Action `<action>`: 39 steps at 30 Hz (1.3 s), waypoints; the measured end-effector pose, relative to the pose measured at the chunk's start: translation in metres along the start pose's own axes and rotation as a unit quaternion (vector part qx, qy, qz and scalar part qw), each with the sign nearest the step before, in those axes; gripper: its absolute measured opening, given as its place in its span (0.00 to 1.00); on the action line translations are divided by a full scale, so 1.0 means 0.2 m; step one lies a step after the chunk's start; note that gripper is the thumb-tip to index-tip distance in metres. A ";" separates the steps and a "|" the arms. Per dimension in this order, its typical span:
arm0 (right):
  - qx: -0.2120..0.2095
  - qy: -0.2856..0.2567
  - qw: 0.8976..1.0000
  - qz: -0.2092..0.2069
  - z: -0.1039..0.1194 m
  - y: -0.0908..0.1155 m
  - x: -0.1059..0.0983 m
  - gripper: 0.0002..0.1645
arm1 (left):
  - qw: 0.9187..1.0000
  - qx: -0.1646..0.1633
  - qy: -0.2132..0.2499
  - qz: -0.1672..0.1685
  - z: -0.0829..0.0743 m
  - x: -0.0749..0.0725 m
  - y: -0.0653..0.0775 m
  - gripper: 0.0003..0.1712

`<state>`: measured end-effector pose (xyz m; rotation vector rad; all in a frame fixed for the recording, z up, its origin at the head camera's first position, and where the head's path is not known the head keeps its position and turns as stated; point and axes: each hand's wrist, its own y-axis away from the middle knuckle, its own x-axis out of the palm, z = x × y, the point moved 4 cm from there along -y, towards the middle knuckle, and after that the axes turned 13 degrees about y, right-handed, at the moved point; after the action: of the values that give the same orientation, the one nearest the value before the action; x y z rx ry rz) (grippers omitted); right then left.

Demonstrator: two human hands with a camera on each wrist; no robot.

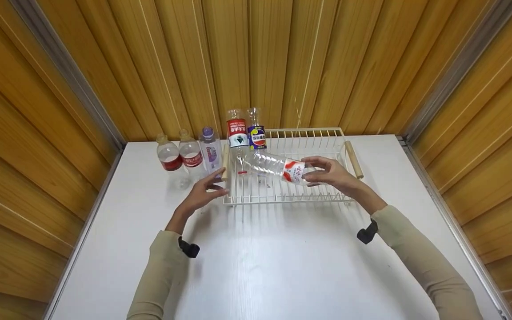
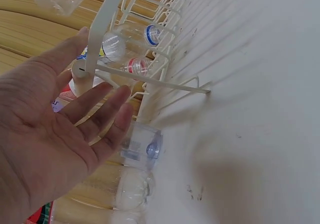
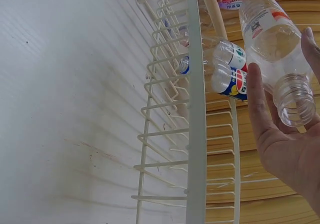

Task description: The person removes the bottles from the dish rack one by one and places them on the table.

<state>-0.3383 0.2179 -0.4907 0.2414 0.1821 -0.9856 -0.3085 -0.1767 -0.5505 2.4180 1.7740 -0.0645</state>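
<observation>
My right hand [image 1: 337, 177] grips a clear plastic bottle [image 1: 268, 164] with a red-and-white label. The bottle lies tilted above the white wire dish rack [image 1: 289, 202], its uncapped neck towards my palm in the right wrist view and its base pointing left. My left hand [image 1: 200, 194] is at the rack's left end, fingers loosely extended, fingertips right at the wooden handle [image 1: 225, 163]. Inside the rack, at its back left, a bottle with a red-and-white label [image 1: 238, 132] and one with a blue label [image 1: 257, 137] stand neck down, red and blue rings at their necks.
Left of the rack stand two clear bottles with red labels, the outer bottle [image 1: 170, 159] and the inner bottle [image 1: 191, 154], beside a purple-topped bottle [image 1: 211, 150]. A second wooden handle [image 1: 354, 160] edges the rack's right end. Wood-patterned walls [image 1: 269, 58] enclose the white table [image 1: 256, 262].
</observation>
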 end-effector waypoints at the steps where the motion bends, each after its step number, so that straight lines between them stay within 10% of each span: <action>1: -0.005 0.000 1.000 0.002 0.00 0.00 0.00 0.34 | 1.000 0.001 -0.002 -0.004 -0.01 -0.01 0.00 0.44; 11: -0.009 0.010 1.000 0.025 -0.01 0.05 0.02 0.37 | 0.999 0.031 -0.009 -0.041 -0.20 -0.08 0.05 0.35; 23: -0.003 0.037 0.998 0.044 0.01 0.04 0.06 0.39 | 0.987 0.053 -0.066 0.139 -0.36 0.16 0.02 0.38; 39: -0.027 0.085 0.994 0.069 0.03 0.06 0.09 0.40 | 0.970 0.028 -0.083 0.225 -0.39 0.29 0.03 0.42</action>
<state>-0.3188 0.2075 -0.4874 0.2844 0.3425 -0.8225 -0.2898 -0.1117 -0.4792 2.6994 1.1387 -0.2617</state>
